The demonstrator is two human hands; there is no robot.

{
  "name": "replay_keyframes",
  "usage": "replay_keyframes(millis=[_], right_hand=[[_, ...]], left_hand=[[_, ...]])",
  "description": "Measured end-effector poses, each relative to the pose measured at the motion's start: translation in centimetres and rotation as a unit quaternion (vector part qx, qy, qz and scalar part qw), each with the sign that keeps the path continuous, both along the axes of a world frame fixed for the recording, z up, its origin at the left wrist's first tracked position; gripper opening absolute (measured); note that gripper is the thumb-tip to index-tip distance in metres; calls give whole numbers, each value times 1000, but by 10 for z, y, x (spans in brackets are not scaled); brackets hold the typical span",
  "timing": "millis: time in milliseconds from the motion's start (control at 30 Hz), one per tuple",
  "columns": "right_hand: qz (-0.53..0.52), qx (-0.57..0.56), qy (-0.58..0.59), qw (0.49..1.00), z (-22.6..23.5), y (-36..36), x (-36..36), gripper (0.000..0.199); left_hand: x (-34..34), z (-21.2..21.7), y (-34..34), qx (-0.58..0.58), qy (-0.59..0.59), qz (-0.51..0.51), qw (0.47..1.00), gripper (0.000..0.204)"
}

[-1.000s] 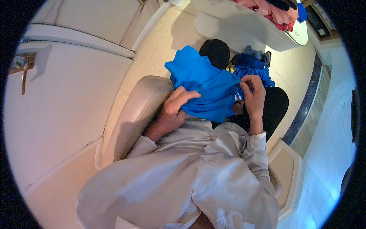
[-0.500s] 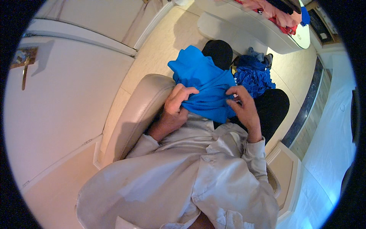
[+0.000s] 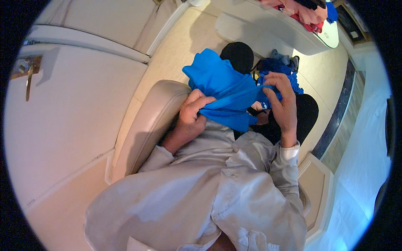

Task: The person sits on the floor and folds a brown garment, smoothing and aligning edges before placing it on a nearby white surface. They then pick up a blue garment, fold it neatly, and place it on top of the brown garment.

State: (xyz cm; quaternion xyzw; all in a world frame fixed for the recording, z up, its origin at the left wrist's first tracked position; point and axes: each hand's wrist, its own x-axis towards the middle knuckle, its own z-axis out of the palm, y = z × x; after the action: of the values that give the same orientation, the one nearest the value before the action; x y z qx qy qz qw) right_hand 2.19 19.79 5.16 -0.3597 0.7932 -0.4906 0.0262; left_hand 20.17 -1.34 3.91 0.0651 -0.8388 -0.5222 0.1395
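Observation:
A bright blue piece of cloth (image 3: pixel 228 92), possibly a garment, lies draped over my lap and the black-clad knee. My left hand (image 3: pixel 193 113) is closed on its near left edge, thumb and fingers pinching a fold. At the cloth's right side, my right hand (image 3: pixel 282 98) pinches an edge between thumb and fingertips. It holds that edge raised, so the fabric stretches taut between both hands. Beyond the right hand is a heap of darker blue, shiny clothes (image 3: pixel 268 81), partly hidden by it.
A padded beige armrest (image 3: pixel 157 111) stands at my left, beside a white door with a metal handle (image 3: pixel 28 79). Ahead, a white rounded furniture piece (image 3: pixel 284 35) bears pink, red and black clothes (image 3: pixel 312 14). A pale cabinet (image 3: pixel 314 196) is at lower right.
My right hand has moved up and to the right, drawing the blue cloth's right edge out and up. My left hand stays nearly in place on its edge.

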Motion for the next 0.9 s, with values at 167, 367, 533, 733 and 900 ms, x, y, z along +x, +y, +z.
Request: replay_keyframes(millis=[167, 367, 533, 733, 900], right_hand=[[-8, 12, -3, 1000, -6, -41, -21, 13], [-83, 21, 67, 994, -21, -51, -26, 20], [-46, 43, -209, 976, -27, 6, 18, 17], [15, 115, -335, 935, -57, 36, 74, 40], [58, 129, -289, 947, -62, 31, 79, 43]], left_hand=[[0, 2, -5, 4, -12, -22, 1000, 38], [-1, -2, -6, 8, -31, -22, 999, 37], [2, -10, 0, -18, -21, 13, 1000, 36], [-1, -2, 4, 38, -47, 20, 998, 45], [-1, -4, 2, 70, -67, 17, 995, 57]])
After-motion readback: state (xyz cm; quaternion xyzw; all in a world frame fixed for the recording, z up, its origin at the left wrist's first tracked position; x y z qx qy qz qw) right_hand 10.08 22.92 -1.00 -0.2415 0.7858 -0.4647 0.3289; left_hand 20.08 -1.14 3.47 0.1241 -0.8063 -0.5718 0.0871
